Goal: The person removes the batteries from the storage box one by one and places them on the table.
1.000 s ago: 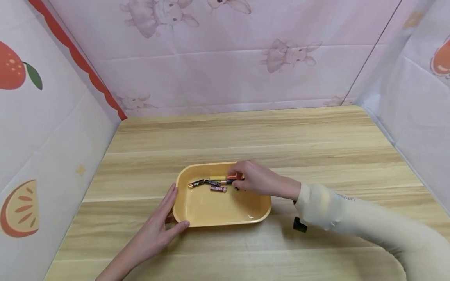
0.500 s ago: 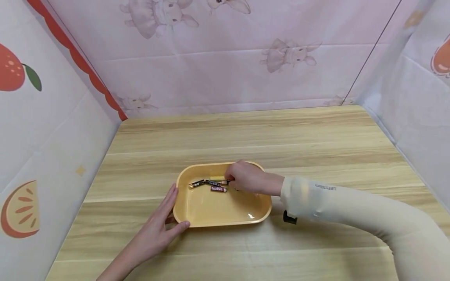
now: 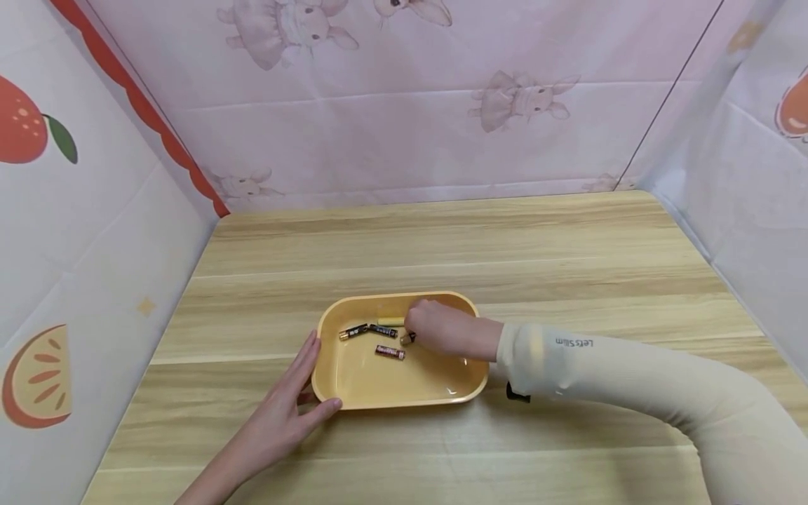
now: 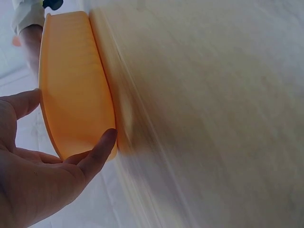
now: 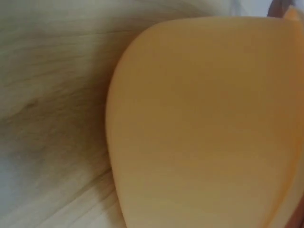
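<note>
While bracing the tub (image 3: 379, 384) at left with the spread left hand (image 3: 287, 407), holding the right hand (image 3: 442, 328) curled inside, far right, hiding fingertips, leaving any grasp impossible to tell. Listing batteries (image 3: 390, 352), lying loose inside, centre to far left; probably handling light, stiff, slippery; best pinching mid-barrel.

The tray (image 3: 372, 382) looks like smooth plastic, glossy inside where light glints, nearly matt outside. The batteries (image 3: 383, 331) look smooth, with metallic tips. The counter (image 3: 442, 259) shows wood grain under a smooth, low-sheen finish. The sleeve (image 3: 612, 368) is matt cloth; the backdrop (image 3: 391, 140), creased sheeting.
</note>
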### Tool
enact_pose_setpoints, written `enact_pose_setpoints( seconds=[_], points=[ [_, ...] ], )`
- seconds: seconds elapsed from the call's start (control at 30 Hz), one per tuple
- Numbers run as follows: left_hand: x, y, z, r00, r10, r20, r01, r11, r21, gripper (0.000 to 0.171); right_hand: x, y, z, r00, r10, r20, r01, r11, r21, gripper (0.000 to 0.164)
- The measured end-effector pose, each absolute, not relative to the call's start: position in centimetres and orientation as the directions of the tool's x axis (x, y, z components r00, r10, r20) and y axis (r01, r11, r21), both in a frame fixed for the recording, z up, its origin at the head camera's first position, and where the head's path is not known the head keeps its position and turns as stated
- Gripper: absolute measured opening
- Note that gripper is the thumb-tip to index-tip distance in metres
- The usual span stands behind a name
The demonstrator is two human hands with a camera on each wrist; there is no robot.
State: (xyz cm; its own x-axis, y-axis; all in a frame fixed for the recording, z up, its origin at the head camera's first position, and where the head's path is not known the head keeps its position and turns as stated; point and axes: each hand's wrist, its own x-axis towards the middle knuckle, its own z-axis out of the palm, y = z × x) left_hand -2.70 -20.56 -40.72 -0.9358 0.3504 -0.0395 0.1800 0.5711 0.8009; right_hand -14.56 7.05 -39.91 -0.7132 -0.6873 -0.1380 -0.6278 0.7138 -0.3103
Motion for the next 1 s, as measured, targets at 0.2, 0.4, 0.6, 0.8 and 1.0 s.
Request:
enact_pose_setpoints(
  seconds=[0.2,0.4,0.6,0.8,1.0],
  points=[
    [-2.7,-20.5,-40.7,-0.937,0.347,-0.047,0.173,0.575,0.799,0.096,-14.5,7.3,-40.1,-0.718,-0.687,-0.115,-0.627,0.709,-0.324,0.017],
    [-2.8,-20.5,-40.7,-0.935,0.352,-0.045,0.18,0.579,0.796,0.096,-14.5,8.0,-39.1,-0.7,-0.712,-0.063,-0.621,0.649,-0.439,0.014],
    [-2.7,-20.5,-40.9,-0.933,0.359,-0.041,0.186,0.573,0.798,0.096,-14.2,9.1,-36.0,-0.729,-0.684,0.03,-0.554,0.565,-0.612,0.007],
    [-2.6,-20.5,-40.8,-0.93,0.365,-0.043,0.191,0.58,0.792,0.095,-13.5,10.9,-33.0,-0.74,-0.646,0.188,-0.572,0.457,-0.682,0.011],
    [-2.6,-20.6,-40.9,-0.928,0.371,-0.037,0.196,0.571,0.798,0.095,-12.7,12.6,-31.2,-0.792,-0.572,0.214,-0.515,0.436,-0.738,0.011]
  ],
)
